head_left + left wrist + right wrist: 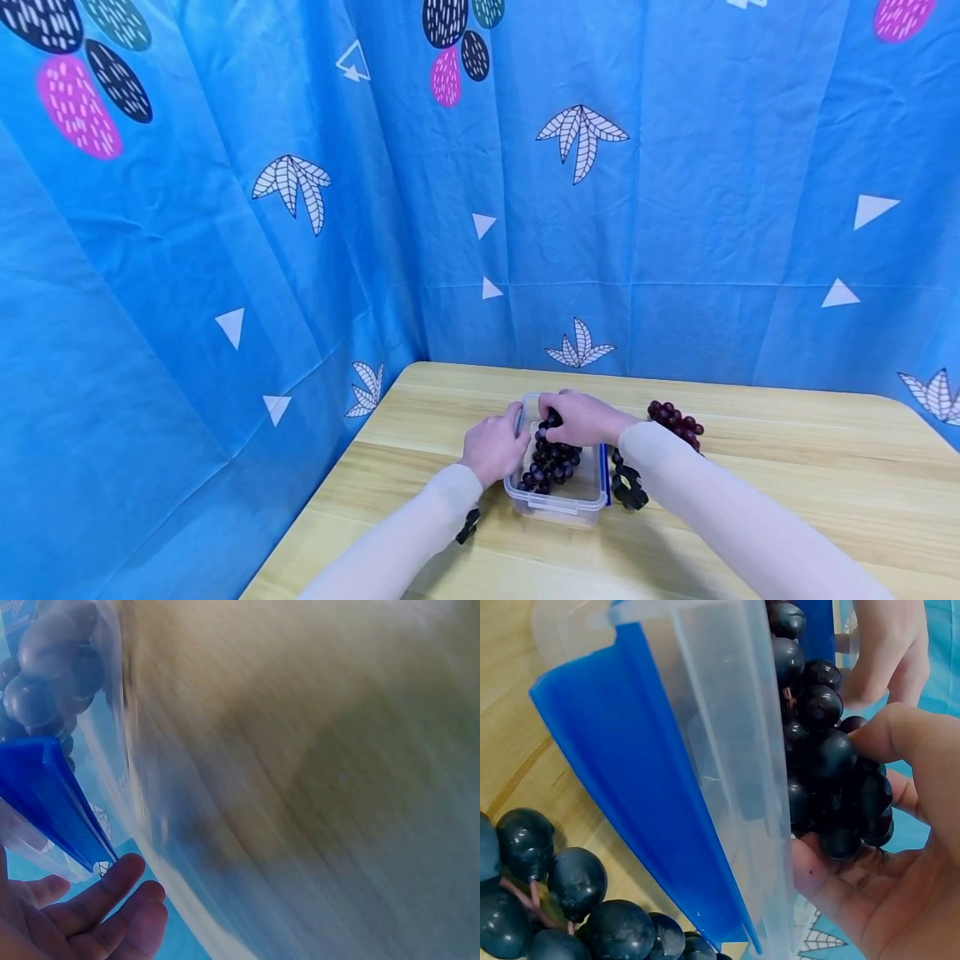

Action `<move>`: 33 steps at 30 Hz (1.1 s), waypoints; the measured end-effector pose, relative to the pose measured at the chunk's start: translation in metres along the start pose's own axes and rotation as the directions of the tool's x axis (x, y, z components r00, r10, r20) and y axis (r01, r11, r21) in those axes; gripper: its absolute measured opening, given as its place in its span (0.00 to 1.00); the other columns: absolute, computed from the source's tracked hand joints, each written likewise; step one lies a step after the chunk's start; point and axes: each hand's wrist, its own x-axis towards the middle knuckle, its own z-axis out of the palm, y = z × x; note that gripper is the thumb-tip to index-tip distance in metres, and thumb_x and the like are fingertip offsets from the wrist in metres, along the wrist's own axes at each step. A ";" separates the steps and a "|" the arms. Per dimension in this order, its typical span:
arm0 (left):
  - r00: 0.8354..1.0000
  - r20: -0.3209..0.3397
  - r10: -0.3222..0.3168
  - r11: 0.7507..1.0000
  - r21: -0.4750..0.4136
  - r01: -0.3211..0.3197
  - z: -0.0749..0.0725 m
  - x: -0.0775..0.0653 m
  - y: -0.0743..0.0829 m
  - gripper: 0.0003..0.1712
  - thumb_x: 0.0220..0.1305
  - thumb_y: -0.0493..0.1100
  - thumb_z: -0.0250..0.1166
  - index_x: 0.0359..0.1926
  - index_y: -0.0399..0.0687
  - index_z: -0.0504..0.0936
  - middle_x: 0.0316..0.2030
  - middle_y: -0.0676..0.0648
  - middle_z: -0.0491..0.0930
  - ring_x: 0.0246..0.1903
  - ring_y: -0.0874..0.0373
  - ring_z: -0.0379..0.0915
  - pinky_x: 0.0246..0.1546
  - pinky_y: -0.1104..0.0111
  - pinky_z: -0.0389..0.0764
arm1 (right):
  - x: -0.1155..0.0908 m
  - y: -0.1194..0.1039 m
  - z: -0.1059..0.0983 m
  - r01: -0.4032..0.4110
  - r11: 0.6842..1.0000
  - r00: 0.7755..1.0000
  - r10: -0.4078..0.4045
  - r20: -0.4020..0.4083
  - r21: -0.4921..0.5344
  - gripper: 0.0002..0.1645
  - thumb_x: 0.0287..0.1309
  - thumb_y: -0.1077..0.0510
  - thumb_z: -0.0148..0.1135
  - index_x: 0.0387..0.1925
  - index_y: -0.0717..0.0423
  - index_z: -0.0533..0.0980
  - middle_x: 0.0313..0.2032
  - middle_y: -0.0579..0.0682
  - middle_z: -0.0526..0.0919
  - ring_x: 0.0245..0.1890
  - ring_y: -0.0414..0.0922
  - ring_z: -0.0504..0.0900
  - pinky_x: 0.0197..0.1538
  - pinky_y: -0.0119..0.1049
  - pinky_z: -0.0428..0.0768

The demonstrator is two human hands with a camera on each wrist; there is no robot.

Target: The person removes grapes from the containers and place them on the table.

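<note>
A clear plastic food container (555, 507) with blue side latches stands on the wooden table. Inside it lies a bunch of dark grapes (553, 461). My right hand (585, 418) reaches over the container and grips the far end of that bunch; in the right wrist view, thumb and fingers (907, 739) curl round the grapes. At the container's left rim my left hand (495, 446) holds the side, its fingers (120, 881) beside the blue latch (45, 795). The container's far part is partly hidden by my right hand.
Right of the container lies another dark grape bunch (577, 885), partly under my right forearm. A red grape bunch (677, 423) sits farther back on the right. The wooden table (810, 467) meets a blue patterned curtain (675, 208) behind and to the left.
</note>
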 end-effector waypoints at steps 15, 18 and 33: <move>1.000 -0.017 0.017 1.000 0.003 -0.017 -0.001 -0.002 0.001 0.31 0.63 0.58 0.50 0.65 0.57 0.62 0.24 0.49 0.77 0.19 0.59 0.68 0.16 0.66 0.66 | -0.012 -0.005 -0.006 -0.023 0.999 0.995 0.019 -0.095 -0.041 0.13 0.49 0.46 0.64 0.35 0.42 0.70 0.30 0.44 0.72 0.26 0.41 0.69 0.28 0.35 0.69; 1.000 -0.021 0.016 1.000 0.003 -0.016 0.000 -0.001 0.000 0.31 0.63 0.58 0.50 0.65 0.57 0.62 0.25 0.49 0.78 0.19 0.59 0.69 0.16 0.65 0.67 | -0.014 -0.007 -0.008 -0.026 0.999 0.995 0.022 -0.097 -0.040 0.13 0.49 0.46 0.64 0.35 0.42 0.70 0.30 0.44 0.71 0.26 0.41 0.69 0.27 0.35 0.68; 0.999 -0.046 0.022 1.000 -0.002 -0.022 0.001 -0.001 0.000 0.30 0.62 0.58 0.51 0.64 0.59 0.63 0.36 0.45 0.82 0.27 0.54 0.76 0.20 0.62 0.71 | -0.026 -0.008 -0.019 0.009 0.998 0.988 -0.017 -0.153 -0.056 0.14 0.50 0.47 0.63 0.38 0.41 0.70 0.30 0.43 0.69 0.23 0.40 0.68 0.23 0.34 0.67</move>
